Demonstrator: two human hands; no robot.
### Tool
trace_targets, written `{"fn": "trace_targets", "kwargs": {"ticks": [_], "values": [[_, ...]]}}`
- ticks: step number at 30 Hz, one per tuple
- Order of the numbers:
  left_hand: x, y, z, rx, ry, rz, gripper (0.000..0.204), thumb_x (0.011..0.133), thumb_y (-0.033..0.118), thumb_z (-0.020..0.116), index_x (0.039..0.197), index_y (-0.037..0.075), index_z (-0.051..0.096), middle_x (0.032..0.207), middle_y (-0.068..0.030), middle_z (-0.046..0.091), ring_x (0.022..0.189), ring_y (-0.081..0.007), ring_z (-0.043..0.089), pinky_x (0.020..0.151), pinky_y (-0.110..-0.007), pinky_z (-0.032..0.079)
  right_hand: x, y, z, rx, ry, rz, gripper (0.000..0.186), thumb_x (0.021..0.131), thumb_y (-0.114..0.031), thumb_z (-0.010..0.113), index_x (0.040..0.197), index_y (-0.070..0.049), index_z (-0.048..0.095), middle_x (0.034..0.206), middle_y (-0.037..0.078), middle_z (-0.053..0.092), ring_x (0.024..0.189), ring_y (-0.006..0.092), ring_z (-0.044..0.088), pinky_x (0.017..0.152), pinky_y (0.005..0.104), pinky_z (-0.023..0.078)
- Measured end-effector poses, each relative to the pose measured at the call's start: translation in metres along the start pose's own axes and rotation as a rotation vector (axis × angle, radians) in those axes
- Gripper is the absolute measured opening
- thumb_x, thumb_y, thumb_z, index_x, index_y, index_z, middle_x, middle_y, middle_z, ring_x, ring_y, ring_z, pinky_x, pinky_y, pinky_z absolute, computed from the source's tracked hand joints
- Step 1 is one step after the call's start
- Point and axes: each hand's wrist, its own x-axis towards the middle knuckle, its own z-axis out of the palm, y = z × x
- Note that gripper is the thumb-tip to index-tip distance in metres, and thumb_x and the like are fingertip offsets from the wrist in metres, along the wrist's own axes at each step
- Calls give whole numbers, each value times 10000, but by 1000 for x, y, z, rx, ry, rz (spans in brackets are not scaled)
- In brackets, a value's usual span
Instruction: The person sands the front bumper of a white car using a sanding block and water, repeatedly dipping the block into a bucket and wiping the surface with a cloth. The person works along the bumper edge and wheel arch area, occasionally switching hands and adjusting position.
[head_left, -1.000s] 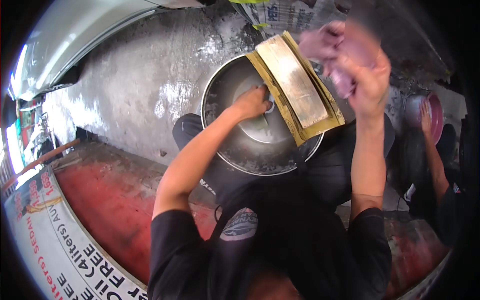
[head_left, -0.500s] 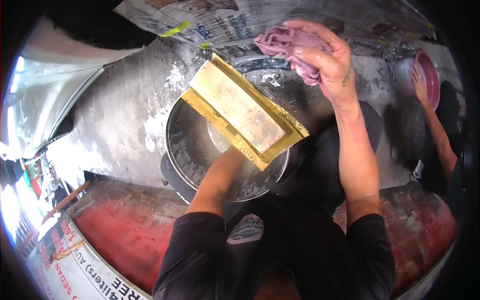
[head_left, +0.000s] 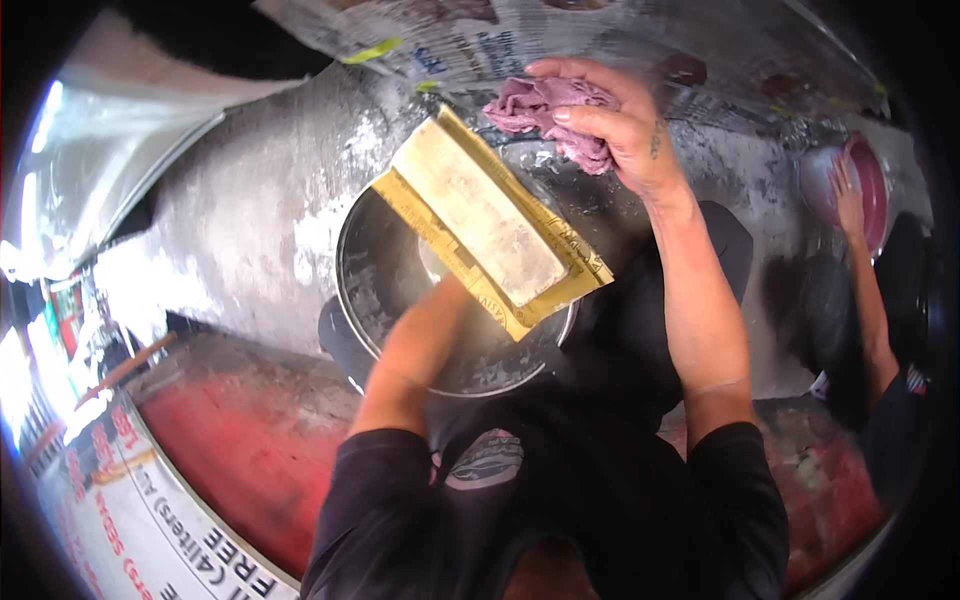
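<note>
My right hand (head_left: pixel 622 122) is raised beyond the bucket, thumb and fingers closed on a bunched pink-mauve rag (head_left: pixel 550 108). Below it, a pale rectangular sanding block (head_left: pixel 480 215) lies on a yellow-brown sheet of sandpaper (head_left: pixel 425 215), its long edges turned up beside the block. Both slant over the mouth of a round metal bucket (head_left: pixel 375 300). My left forearm (head_left: pixel 405 360) reaches into the bucket under the sandpaper. The left hand's fingers are hidden there, so I cannot see what they hold.
At the far right another person's hand (head_left: pixel 848 205) touches a pink basin (head_left: pixel 872 195). A printed plastic sheet (head_left: pixel 600 45) hangs at the top. Grey concrete floor (head_left: pixel 250 240) lies around the bucket, with a red ledge (head_left: pixel 240 420) and printed sign (head_left: pixel 170 510) at lower left.
My right hand has moved left and slightly down with the rag. My left forearm has shifted a little left in the bucket. The view has shifted slightly; the sanding block stays over the bucket.
</note>
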Motion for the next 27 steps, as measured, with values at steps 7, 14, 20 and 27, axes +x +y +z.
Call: {"fn": "trace_targets", "kwargs": {"ticks": [7,14,20,27], "values": [[-54,54,-166,-306,97,-215,285,869,24,681,1148,-31,703,897,-172,754,863,-218,711,783,-335,542,1,-29,16,-82,-180,-36,327,888,-116,676,1178,33,704,1123,114,722,1001,168,686,904,291,542],[-143,125,-271,-619,598,-290,273,886,8,734,1143,-37,652,962,-66,731,852,-130,663,762,-277,523,9,-80,114,-351,-443,-7,177,854,-52,685,985,46,752,960,125,716,929,190,663,850,317,508],[-157,136,-295,-1013,714,-194,277,923,47,739,1170,-29,640,987,-81,741,845,-131,698,716,-276,557,27,-42,170,-966,-628,-392,317,884,-217,743,1113,2,729,1004,163,727,894,294,699,834,387,540],[-150,135,-285,-1545,612,112,338,954,44,704,1268,-35,607,1179,-127,709,1041,-187,696,947,-332,562,41,-5,203,-1136,-595,-375,343,883,-293,755,1064,-4,718,953,163,712,868,312,707,794,397,546]]}}
